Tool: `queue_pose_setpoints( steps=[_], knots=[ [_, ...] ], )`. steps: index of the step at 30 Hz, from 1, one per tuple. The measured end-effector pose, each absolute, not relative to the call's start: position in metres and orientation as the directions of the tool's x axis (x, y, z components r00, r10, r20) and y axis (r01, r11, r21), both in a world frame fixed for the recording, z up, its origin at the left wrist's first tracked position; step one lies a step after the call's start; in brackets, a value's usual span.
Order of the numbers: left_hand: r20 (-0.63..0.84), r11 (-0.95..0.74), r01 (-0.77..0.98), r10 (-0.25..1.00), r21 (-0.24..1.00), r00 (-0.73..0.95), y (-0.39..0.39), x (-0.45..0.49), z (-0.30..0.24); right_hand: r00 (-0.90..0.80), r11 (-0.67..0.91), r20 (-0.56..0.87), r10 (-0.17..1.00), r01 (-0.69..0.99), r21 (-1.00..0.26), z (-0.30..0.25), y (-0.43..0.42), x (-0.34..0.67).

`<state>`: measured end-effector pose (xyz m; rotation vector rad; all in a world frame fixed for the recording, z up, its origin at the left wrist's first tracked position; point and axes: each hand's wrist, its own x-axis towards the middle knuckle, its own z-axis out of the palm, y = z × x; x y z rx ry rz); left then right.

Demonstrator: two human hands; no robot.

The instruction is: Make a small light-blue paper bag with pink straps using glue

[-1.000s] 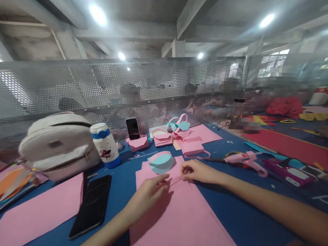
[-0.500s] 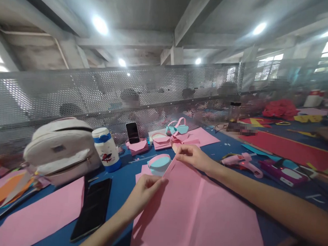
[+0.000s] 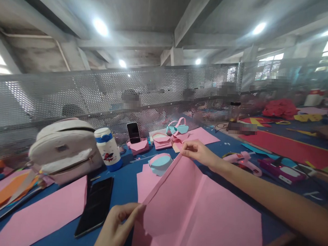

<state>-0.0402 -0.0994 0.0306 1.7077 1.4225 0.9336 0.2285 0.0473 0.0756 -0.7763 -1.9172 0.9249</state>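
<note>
A large pink paper sheet, creased along its middle, lies in front of me with its left edge lifted. That edge bears a narrow folded strip. My left hand pinches the strip at its near end, thumb on top. Toward the far end my right hand pinches the same edge between thumb and fingers. Just beyond the strip stands a small pink and light-blue paper piece, on more pink paper. Farther back sit a pink paper bag and a light-blue bow with pink loops.
A black phone, a pink sheet, a white bottle and a backpack are on the left. A pink glue gun and a purple device lie right. A perforated metal screen runs behind.
My left hand has slid down the folded edge toward me, away from my right hand. My right hand has shifted slightly right and up, still pinching the edge.
</note>
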Motion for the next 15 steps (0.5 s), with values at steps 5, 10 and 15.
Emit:
queue_pose_setpoints(
  steps=[5, 10, 15],
  knots=[
    [0.059, -0.141, 0.516, 0.983, 0.845, 0.173, -0.094, -0.041, 0.032, -0.458, 0.599, 0.445, 0.77, 0.275, -0.752, 0.073, 0.055, 0.227],
    [0.089, -0.215, 0.58, 0.967, 0.786, 0.238, -0.085, -0.032, 0.041, -0.627, 0.758, 0.47, 0.622, 0.33, -0.563, 0.087, 0.035, 0.215],
    [0.21, -0.383, 0.675, 0.921, 0.63, 0.327, -0.082, -0.015, 0.059, -0.792, 0.826, 0.393, 0.467, 0.231, -0.514, 0.078, 0.006, 0.185]
  ],
)
